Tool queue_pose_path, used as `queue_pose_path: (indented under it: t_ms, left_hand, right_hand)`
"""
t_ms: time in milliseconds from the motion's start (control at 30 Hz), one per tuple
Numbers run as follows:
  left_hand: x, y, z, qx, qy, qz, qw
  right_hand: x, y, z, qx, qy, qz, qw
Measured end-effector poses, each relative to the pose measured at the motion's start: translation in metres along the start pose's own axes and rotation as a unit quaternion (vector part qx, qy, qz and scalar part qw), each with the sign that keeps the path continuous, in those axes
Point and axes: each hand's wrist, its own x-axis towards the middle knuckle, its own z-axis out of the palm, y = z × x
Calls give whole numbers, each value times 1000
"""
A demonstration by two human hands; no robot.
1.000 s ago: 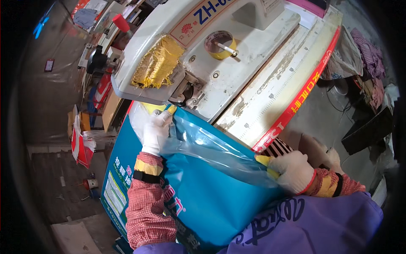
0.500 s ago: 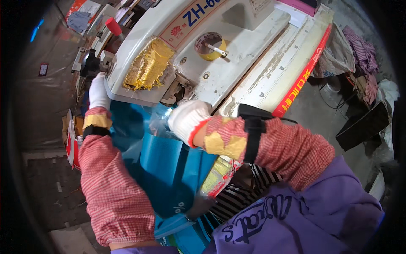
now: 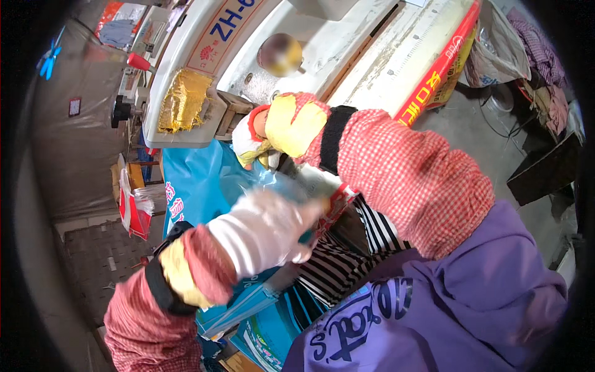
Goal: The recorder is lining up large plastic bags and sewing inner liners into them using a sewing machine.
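My left hand [image 3: 266, 226], in a white glove and smeared by motion, hangs over the blue plastic sheeting [image 3: 207, 177]. Its fingers look stretched out and apart, with nothing plainly held. My right hand [image 3: 249, 139], in a white and yellow glove, is bent down at the wrist beside the head end of a white industrial sewing machine [image 3: 248, 74]. Its fingers curl under; whatever they hold is hidden. Clear, shiny plastic [image 3: 282, 184] lies on the blue sheeting between my hands. A gold woven patch [image 3: 184, 102] covers part of the machine's head.
A roll of tape [image 3: 280, 54] rests on the machine's bed. A white ruled edge with a red strip [image 3: 437, 71] runs along the right side. Beyond it are a translucent bag [image 3: 496, 49] and a dark box [image 3: 545, 167]. Striped black-and-white cloth [image 3: 338, 263] lies close to my body.
My left hand has left the machine's far-left side and come right and nearer, over the sheeting. My right hand has shifted slightly left and bent downward. The view has also shifted.
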Motion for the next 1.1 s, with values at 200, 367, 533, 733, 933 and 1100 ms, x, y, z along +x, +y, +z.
queue_pose_path:
  t_ms: [200,367,533,733,933,1100]
  left_hand:
    - [-68,-28,-19,-372,5,-128,919]
    - [-110,43,8,46,-275,-158,947]
    - [-65,85,38,87,-162,70,980]
    - [-15,86,23,109,-192,87,972]
    - [-57,24,-34,192,-223,-142,945]
    - [-68,55,63,172,-196,-189,947]
  right_hand:
    - [-47,-48,-31,225,175,168,943]
    - [-36,-50,-5,-18,141,264,954]
    - [-37,-77,5,357,199,256,876]
    - [8,-104,84,118,290,529,789]
    - [40,-39,175,-190,232,406,863]
    - [30,-77,86,-201,-103,344,911]
